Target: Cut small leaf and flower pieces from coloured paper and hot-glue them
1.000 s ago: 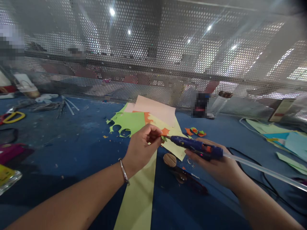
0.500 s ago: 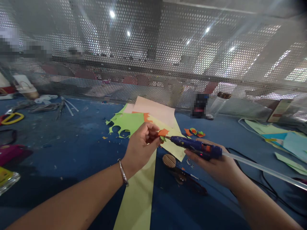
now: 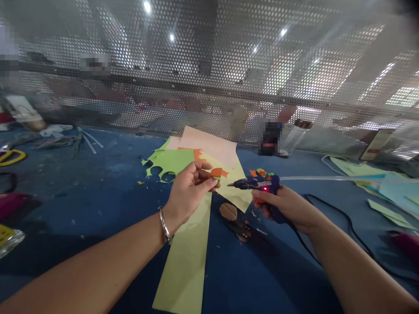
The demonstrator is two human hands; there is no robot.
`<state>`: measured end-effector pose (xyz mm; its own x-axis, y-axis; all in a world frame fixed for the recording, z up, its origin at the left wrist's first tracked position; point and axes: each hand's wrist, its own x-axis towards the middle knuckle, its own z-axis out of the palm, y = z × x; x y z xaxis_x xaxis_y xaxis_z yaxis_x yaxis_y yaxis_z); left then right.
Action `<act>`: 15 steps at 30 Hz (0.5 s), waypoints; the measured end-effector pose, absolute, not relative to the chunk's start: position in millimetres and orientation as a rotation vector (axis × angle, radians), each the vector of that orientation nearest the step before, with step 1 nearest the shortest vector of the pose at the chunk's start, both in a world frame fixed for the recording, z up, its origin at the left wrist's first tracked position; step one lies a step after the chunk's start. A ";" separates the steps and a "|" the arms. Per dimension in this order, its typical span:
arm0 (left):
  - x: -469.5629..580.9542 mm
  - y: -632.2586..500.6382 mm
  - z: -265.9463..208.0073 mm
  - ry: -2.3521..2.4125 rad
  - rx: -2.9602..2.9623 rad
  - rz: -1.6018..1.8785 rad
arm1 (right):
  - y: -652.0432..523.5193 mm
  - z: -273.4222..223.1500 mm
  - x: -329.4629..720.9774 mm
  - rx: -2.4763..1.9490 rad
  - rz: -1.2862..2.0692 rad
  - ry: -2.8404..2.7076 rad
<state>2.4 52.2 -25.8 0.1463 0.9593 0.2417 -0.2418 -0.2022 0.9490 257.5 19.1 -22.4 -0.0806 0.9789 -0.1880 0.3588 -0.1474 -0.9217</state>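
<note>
My left hand (image 3: pixel 193 187) pinches a small orange and green paper piece (image 3: pixel 217 172) between thumb and fingers. My right hand (image 3: pixel 288 207) is wrapped round a dark blue glue gun (image 3: pixel 258 185) with a red light lit and a long clear glue stick (image 3: pixel 327 178) out of its back. The gun's nozzle points left, a short gap from the paper piece. Below the hands lie a round corrugated cardboard disc (image 3: pixel 228 211) and dark-handled scissors (image 3: pixel 245 231), partly in shadow. Small orange and green paper pieces (image 3: pixel 261 172) sit behind the gun.
Green paper with cut-out holes (image 3: pixel 176 160), a pale pink sheet (image 3: pixel 209 141) and a long yellow strip (image 3: pixel 183 266) lie on the blue table (image 3: pixel 108 174). A black cord (image 3: pixel 347 220) runs at right. A perforated metal screen (image 3: pixel 203 65) stands behind. Yellow-handled scissors (image 3: pixel 15 158) lie far left.
The glue gun's nozzle has drawn back from the paper piece, and the gun has turned so that its body lies more level. My left hand still pinches the piece.
</note>
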 end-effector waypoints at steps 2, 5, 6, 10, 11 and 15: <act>1.6 53.8 -26.9 0.803 1.213 1.302 | 22.2 -24.2 256.4 -1.537 1.331 -1.415; 0.7 55.2 -27.7 0.803 1.141 1.233 | 25.3 -28.4 255.0 -1.558 1.422 -1.310; 0.6 55.5 -27.9 0.803 1.119 1.211 | 25.8 -29.8 254.5 -1.564 1.442 -1.279; 1.1 56.7 -28.5 0.817 1.068 1.164 | 25.8 -32.9 251.2 -1.589 1.486 -1.198; 1.2 57.0 -28.5 0.818 1.066 1.164 | 25.4 -32.9 250.2 -1.599 1.491 -1.183; 1.7 57.7 -28.4 0.803 1.067 1.169 | 24.0 -30.9 248.1 -1.594 1.501 -1.156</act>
<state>1.7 57.7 -28.4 0.2324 0.9720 0.0334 -0.3180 0.0435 0.9471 248.1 24.0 -30.9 -0.0460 0.9114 -0.4089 0.1622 -0.3971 -0.9033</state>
